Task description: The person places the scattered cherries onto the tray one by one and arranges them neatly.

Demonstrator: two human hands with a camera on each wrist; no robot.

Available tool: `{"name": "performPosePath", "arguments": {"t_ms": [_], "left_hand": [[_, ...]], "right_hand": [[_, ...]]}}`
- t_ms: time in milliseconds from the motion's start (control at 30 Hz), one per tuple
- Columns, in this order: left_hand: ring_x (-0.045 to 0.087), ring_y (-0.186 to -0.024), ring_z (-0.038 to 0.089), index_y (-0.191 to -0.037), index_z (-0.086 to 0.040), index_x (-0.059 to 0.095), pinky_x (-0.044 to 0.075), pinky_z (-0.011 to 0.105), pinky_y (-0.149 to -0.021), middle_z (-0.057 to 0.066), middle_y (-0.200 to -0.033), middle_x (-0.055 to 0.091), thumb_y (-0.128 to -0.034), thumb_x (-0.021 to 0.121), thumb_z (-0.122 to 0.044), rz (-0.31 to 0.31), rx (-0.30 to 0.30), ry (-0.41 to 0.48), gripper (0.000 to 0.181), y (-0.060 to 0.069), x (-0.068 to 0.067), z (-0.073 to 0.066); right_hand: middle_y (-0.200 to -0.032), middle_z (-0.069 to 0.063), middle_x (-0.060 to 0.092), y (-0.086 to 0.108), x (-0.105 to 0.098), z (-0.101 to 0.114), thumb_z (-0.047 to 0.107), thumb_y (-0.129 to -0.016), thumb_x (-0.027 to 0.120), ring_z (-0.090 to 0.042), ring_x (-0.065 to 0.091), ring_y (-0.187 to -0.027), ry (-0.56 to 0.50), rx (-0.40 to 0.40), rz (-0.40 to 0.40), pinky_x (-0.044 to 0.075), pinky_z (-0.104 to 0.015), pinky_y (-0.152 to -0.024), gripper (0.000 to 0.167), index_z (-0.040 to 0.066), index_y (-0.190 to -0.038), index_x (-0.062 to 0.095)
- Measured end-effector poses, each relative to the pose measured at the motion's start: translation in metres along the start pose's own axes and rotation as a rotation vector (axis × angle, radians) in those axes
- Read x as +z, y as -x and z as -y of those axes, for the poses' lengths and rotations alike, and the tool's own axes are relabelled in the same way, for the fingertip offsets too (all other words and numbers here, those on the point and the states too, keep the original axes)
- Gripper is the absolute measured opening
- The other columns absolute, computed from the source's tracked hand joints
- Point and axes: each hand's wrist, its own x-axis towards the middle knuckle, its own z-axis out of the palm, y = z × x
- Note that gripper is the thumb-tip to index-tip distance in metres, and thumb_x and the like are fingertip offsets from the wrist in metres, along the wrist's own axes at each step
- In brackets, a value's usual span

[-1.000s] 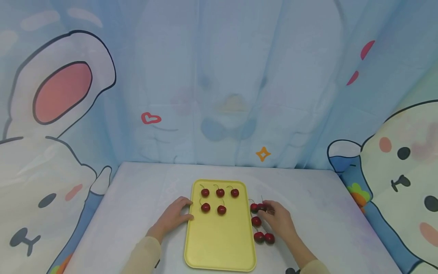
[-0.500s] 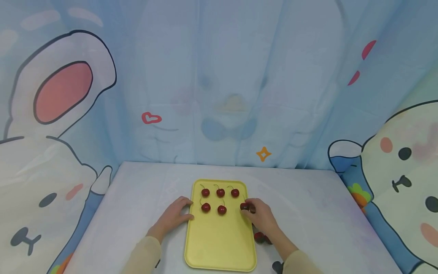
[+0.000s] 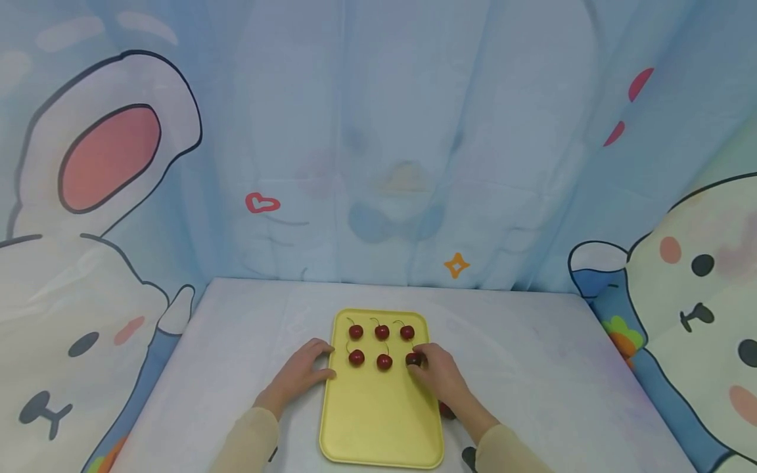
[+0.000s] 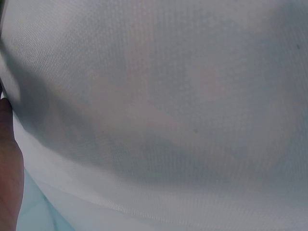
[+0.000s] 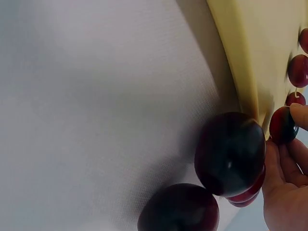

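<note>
A light blue curtain [image 3: 284,118] printed with cartoon animals backs the head view, above a whitish surface [image 3: 254,315] whose far edge crosses just below the middle of the frame. At lower middle lies a yellow tray [image 3: 378,420], its long axis running top to bottom. In its upper half sit cherries [image 3: 382,332], three in the top row and two below, stems mostly rising upward. At the right end of that second row, the right hand [image 3: 439,378] pinches a held cherry [image 3: 413,359] over the tray; its stem seems to point up, and contact with the tray cannot be told. The left hand [image 3: 303,369] has thumb and fingers well apart, tips against the left rim. A loose cherry [image 3: 447,410] shows partly behind the right wrist. The surface stretches beyond both hands.

In the left wrist view, blurred pale cloth fills most of the frame; part of the left hand lines the left edge, its grip unreadable there.

In the right wrist view, the tray's rim slants from top centre toward the right. Near the right edge, thumb and fingers close on the held cherry, its long axis nearly vertical. Dark cherries lie beside the tray at lower middle.
</note>
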Motion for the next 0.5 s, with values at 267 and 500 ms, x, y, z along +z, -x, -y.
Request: {"name": "performPosePath", "arguments": {"t_ms": [267, 500], "left_hand": [[0.054, -0.118, 0.024, -0.122, -0.006, 0.061, 0.043, 0.042, -0.107, 0.004, -0.122, 0.057, -0.0857, 0.075, -0.024, 0.004, 0.002, -0.005, 0.043, -0.0003, -0.0005, -0.0005], [0.054, -0.118, 0.025, -0.123, -0.006, 0.061, 0.043, 0.043, -0.107, 0.005, -0.122, 0.057, -0.0856, 0.075, -0.023, 0.002, 0.006, -0.008, 0.043, -0.0006, -0.0009, -0.0003]], "right_hand": [[-0.105, -0.011, 0.065, -0.0026, 0.0033, -0.001, 0.013, -0.082, 0.078, -0.023, 0.06, -0.093, 0.038, -0.02, -0.008, 0.056, -0.04, -0.084, 0.036, 0.0, -0.113, 0.066], [-0.104, -0.011, 0.064, -0.003, 0.0026, -0.0004, 0.013, -0.082, 0.078, -0.023, 0.061, -0.092, 0.045, -0.026, -0.014, 0.056, -0.04, -0.083, 0.035, -0.001, -0.112, 0.066]]}}
